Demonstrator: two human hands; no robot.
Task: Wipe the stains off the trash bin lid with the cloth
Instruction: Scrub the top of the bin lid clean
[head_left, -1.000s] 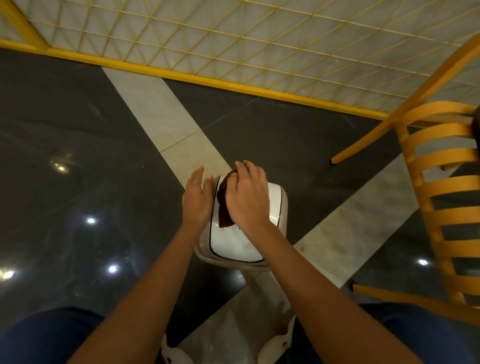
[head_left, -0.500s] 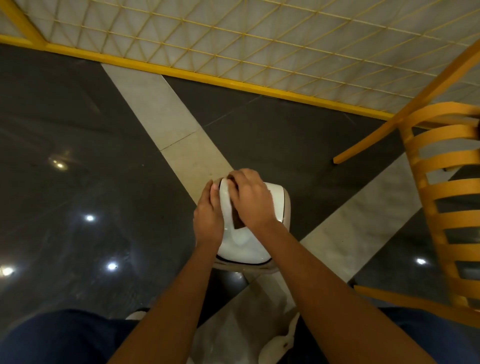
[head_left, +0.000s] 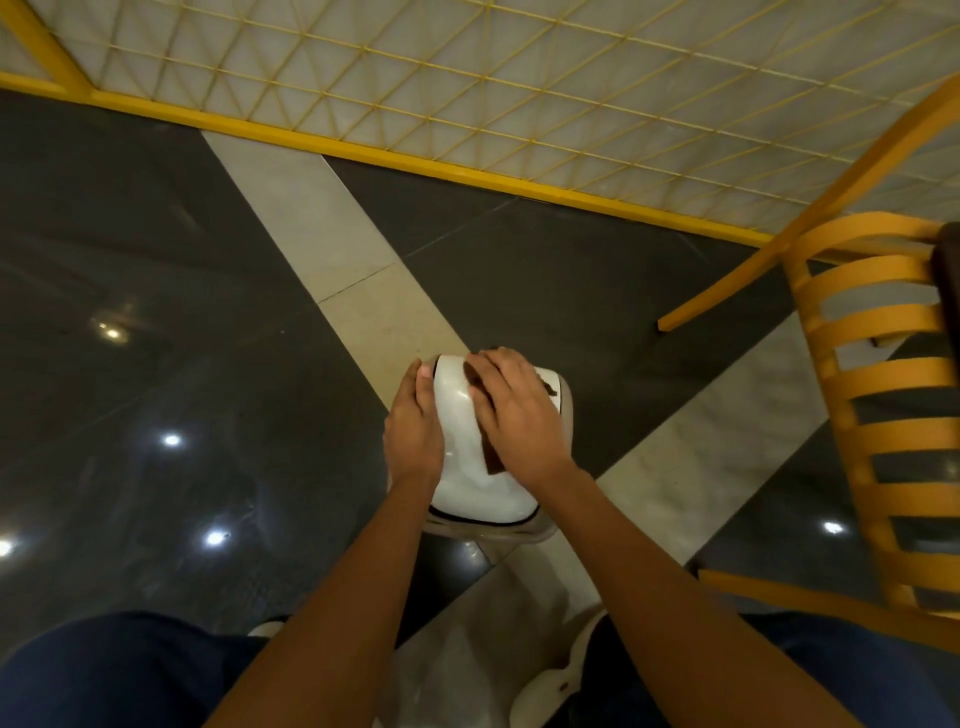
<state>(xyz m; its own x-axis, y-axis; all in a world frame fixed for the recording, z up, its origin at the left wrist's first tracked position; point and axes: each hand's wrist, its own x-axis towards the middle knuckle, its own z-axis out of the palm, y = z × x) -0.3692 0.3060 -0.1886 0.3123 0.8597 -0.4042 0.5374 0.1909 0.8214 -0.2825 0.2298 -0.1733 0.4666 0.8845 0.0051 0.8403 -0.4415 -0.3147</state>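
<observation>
A small trash bin with a glossy white lid (head_left: 470, 486) stands on the floor in front of me. A dark brown cloth (head_left: 491, 460) lies on the lid, mostly hidden under my right hand (head_left: 514, 410), which presses it flat with fingers spread toward the far edge. My left hand (head_left: 415, 426) rests against the lid's left side, fingers straight along the rim. No stain shows on the bare part of the lid.
A yellow slatted chair (head_left: 878, 415) stands close on the right. A yellow-framed mesh panel (head_left: 467, 78) runs along the far side. The floor is dark polished tile crossed by pale strips (head_left: 353, 280). My knees and white shoes (head_left: 561, 680) are at the bottom.
My right hand has slid the cloth rightward and toward the far edge of the lid. My left hand has moved in from beside the bin to rest along the lid's left side.
</observation>
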